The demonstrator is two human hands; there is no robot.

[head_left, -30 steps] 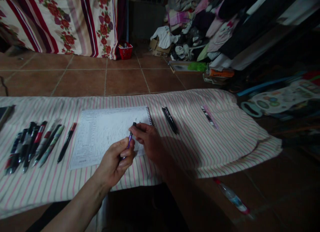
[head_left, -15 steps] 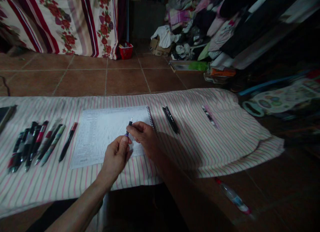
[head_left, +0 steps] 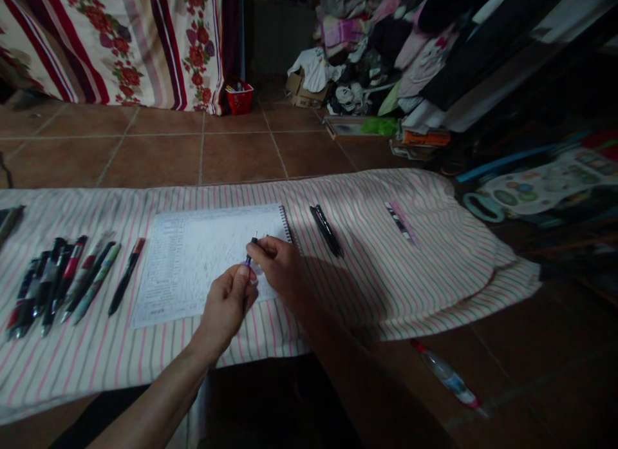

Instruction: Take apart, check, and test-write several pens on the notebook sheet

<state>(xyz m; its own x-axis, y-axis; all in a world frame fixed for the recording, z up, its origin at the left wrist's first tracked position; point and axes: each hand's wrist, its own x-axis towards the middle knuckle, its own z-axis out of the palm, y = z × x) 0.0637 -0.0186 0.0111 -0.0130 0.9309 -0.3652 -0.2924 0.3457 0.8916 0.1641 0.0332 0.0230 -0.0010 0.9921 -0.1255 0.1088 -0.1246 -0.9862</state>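
Over the lower right part of a spiral notebook (head_left: 193, 256), a slim pen (head_left: 250, 250) with a dark upper part and a purple band is held between both hands. My left hand (head_left: 229, 297) is closed around its lower end, thumb on top. With thumb and fingertips, my right hand (head_left: 277, 262) pinches the dark part near the thin metal tip, which points up and away. The rest of the pen is hidden in the left fist. The notebook page carries pale handwriting or scribbles. Right of it lie black pens (head_left: 325, 230), side by side.
On the striped cloth (head_left: 367, 288), several pens (head_left: 62, 281) form a group at left, with one red-topped black pen (head_left: 126, 276) apart. A black-and-white pen (head_left: 399, 221) lies far right. A plastic bottle (head_left: 449, 378) is on the tiled floor, a red basket (head_left: 239, 98) beyond.
Both hands keep their hold on the pen. The whole scene has shifted slightly left as the camera turned, and the hands sit a little farther right over the notebook.
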